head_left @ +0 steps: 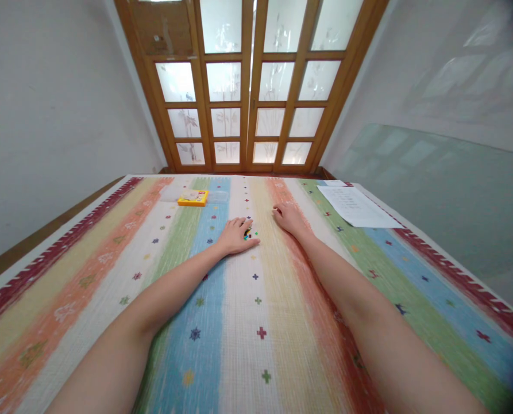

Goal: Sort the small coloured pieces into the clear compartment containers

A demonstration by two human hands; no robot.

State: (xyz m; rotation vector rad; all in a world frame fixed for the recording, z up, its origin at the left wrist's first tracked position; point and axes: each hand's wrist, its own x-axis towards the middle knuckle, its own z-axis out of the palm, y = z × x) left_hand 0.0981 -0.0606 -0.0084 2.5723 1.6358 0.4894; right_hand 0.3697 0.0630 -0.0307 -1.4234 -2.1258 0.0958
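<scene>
A small cluster of tiny coloured pieces, in blue, green, yellow and dark tones, lies on the striped tablecloth near the middle; their kind is too small to make out. My left hand rests palm down beside them, fingers stretched out and thumb apart, curving partly around the cluster. A little to the right, my right hand lies on the cloth with its fingers curled together. Whatever those fingers may hold is hidden.
Farther left sits a small yellow box by some clear plastic packaging. Printed white paper lies at the back right. Beyond the table's far edge stand wood-framed glass doors, with a pale glass panel along the right.
</scene>
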